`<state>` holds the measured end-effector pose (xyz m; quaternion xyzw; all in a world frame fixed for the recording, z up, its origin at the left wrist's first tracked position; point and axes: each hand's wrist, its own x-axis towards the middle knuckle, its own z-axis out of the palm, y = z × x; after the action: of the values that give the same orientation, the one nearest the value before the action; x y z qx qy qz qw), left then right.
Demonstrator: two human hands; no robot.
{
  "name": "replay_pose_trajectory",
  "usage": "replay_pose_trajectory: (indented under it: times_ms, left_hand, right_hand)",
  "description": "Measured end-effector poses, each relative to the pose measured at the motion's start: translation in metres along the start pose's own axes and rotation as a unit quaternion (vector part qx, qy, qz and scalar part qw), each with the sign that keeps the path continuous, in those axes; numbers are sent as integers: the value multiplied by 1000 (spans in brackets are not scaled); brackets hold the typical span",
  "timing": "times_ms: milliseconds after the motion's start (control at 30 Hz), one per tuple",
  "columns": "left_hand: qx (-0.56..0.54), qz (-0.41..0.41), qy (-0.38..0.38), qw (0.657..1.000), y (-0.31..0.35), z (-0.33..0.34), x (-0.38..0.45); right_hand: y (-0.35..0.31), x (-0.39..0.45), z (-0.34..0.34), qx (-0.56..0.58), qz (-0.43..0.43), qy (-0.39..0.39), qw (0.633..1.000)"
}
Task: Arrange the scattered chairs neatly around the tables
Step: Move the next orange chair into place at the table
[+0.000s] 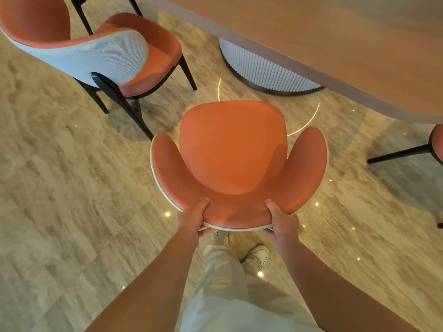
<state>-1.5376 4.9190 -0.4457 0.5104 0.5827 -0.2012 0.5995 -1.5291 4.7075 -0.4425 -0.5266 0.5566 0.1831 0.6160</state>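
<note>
Both hands grip an orange chair on beige stone floor.

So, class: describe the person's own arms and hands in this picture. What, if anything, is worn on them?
Both forearms are bare from the picture's lower edge to the wrists: no sleeves, gloves, watch, bracelet or rings show. The left hand and right hand have short, plain nails on the thumbs.

We could not see the legs of the orange chair; its seat hid them. The table and a chair on the right were cut off.
</note>
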Motion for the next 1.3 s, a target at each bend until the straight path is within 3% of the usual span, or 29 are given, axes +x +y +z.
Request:
replay_pose_trajectory:
  times_ms: [333, 600, 767, 1300]
  left_hand:
    - [4, -1, 2, 1000, 0, -1, -1]
    - [-19, -27, -58, 998, 0, -7, 3]
    - [-13, -19, -56, 998, 16, -13, 3]
    - [126, 65, -67, 988, 199, -84, 89]
  right_hand:
    - [-3, -3, 5, 8, 14, 16, 1000]
    - [-5, -3, 8, 23, 30, 34, 999]
    - [-1, -5, 14, 44, 31, 50, 997]
    - [2, -45, 190, 143, 59, 54, 986]
